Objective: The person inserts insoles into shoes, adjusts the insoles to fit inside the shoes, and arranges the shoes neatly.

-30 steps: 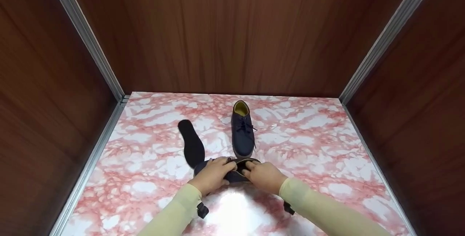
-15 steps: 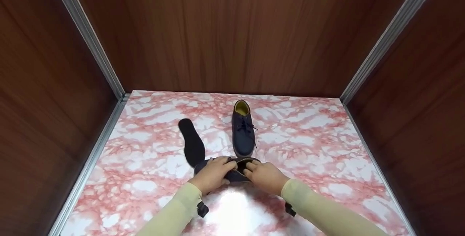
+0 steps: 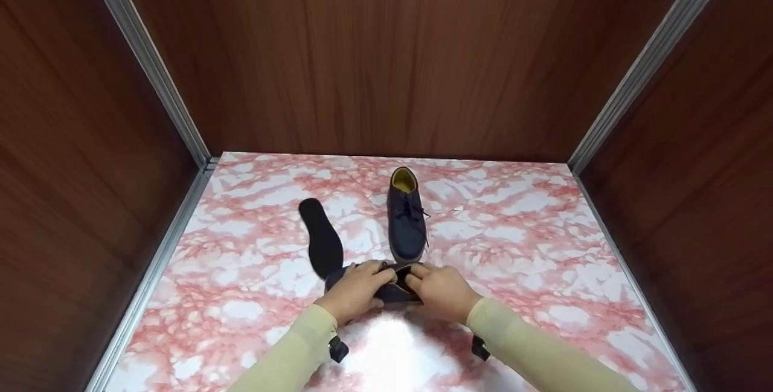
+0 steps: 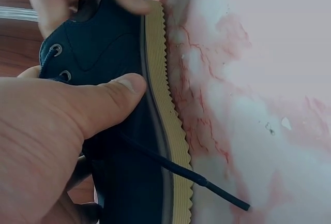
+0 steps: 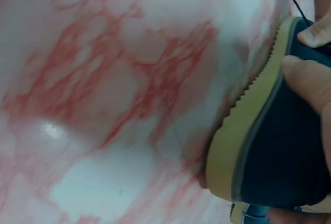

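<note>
A dark navy lace-up shoe [image 3: 395, 296] with a tan ridged sole [image 4: 159, 63] lies crosswise between both hands, toe to the left. My left hand [image 3: 356, 292] grips its middle near the lace eyelets, thumb pressed on the side in the left wrist view. My right hand [image 3: 445, 292] holds the collar at the heel end, fingers at the shoe opening and thumb along the side. In the right wrist view the heel [image 5: 279, 167] points toward the camera. The inside of the opening is dark and mostly hidden.
A matching navy shoe [image 3: 406, 223] with yellowish lining stands just beyond, toe toward me. A black insole [image 3: 322, 238] lies to its left, its lower end close to the held shoe. Wood panels [image 3: 386, 54] enclose the red-and-white marbled table [image 3: 513, 223] at the back and sides.
My right hand has shifted slightly over the heel end, covering more of it, and the visible opening looks narrower. My left hand keeps its grip. The other shoe and the insole stay put.
</note>
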Action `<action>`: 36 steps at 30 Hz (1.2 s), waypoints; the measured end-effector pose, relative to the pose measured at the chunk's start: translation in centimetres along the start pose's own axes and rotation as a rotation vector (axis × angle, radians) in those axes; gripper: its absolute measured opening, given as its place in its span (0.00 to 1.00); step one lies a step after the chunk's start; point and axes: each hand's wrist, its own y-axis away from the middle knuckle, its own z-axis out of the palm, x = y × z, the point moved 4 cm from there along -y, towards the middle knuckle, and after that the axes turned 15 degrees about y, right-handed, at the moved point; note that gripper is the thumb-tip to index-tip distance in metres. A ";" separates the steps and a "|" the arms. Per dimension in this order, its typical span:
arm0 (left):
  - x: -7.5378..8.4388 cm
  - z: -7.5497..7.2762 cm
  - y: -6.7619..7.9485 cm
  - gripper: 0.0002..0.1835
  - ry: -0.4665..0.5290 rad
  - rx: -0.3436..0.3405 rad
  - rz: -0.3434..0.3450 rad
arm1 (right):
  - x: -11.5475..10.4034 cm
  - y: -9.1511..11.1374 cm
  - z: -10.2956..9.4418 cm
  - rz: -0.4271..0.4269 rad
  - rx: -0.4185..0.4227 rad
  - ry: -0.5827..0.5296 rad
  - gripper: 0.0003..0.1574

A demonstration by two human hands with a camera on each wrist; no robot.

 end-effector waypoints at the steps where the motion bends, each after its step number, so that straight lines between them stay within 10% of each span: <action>1: 0.0 0.0 0.0 0.26 -0.004 0.000 0.001 | 0.2 -0.1 -0.1 0.032 -0.003 -0.023 0.38; 9: -0.1 0.0 0.0 0.27 0.009 -0.012 -0.020 | 1.6 -1.3 0.6 0.239 -0.226 -0.379 0.69; 23: -1.5 -0.2 1.5 0.60 0.067 0.091 -0.059 | 1.9 -0.6 1.8 0.285 -0.272 -0.615 0.55; 36: -2.6 0.0 2.3 0.47 0.058 0.072 -0.145 | 2.7 1.4 1.8 0.322 -0.274 -0.611 0.53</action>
